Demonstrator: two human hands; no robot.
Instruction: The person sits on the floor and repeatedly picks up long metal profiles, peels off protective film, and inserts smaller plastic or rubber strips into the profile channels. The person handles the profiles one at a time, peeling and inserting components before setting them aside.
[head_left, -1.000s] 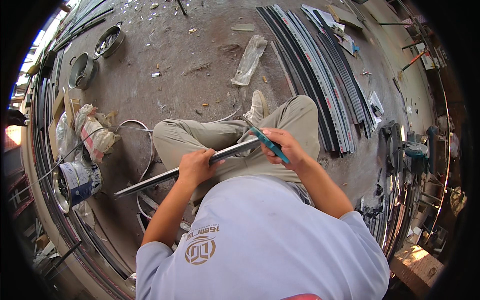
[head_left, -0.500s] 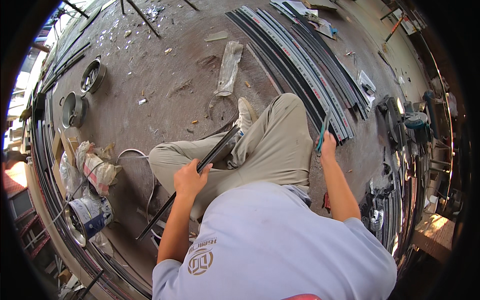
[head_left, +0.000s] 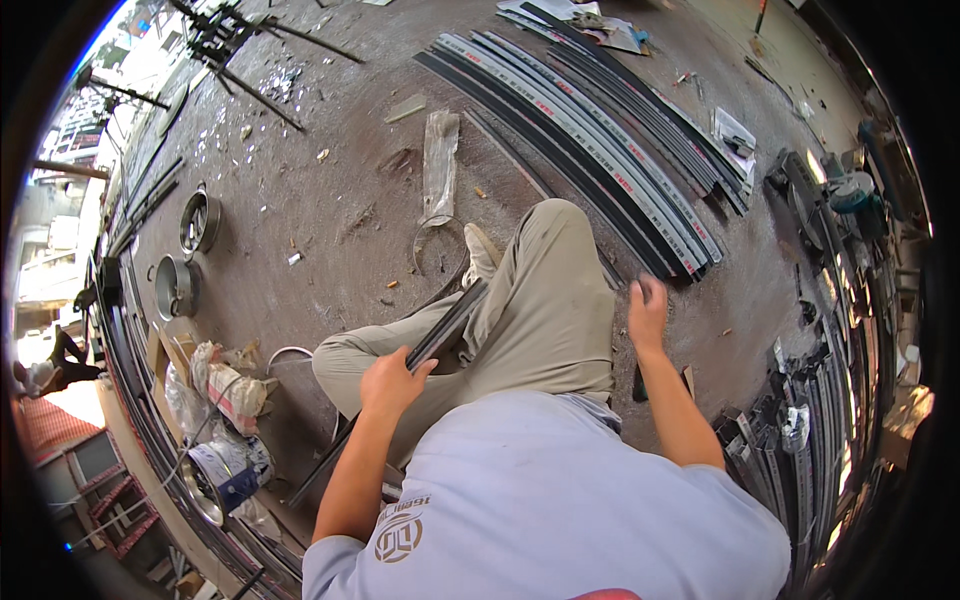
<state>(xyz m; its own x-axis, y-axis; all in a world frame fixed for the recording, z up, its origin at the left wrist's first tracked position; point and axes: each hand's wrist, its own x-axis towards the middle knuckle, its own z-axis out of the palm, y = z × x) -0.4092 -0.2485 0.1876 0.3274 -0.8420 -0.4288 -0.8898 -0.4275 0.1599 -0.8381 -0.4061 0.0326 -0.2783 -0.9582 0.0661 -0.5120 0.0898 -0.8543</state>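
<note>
My left hand [head_left: 394,382] is closed around a long dark metal profile [head_left: 440,338]. The profile lies slantwise over my crossed legs, its far end near my shoe [head_left: 482,254] and its lower end passing beside my left forearm. Out past my right knee is my right hand [head_left: 647,308], raised above the floor with its fingers curled and blurred by motion. Whether anything is in those fingers cannot be made out. Close to it lies the near end of a row of black and silver profiles [head_left: 600,165]. A small dark object [head_left: 640,384] shows beside my right hip.
Two round metal containers [head_left: 178,288] stand at the left, with a bucket [head_left: 225,470] and plastic bags [head_left: 238,395] nearer me. A clear plastic sleeve [head_left: 440,165] lies ahead. More profiles [head_left: 790,440] and a power saw [head_left: 800,200] are at the right.
The teal-handled tool in my right hand has gone from sight there, and that hand has lowered slightly. My left hand keeps the profile. The whole view has shifted a little.
</note>
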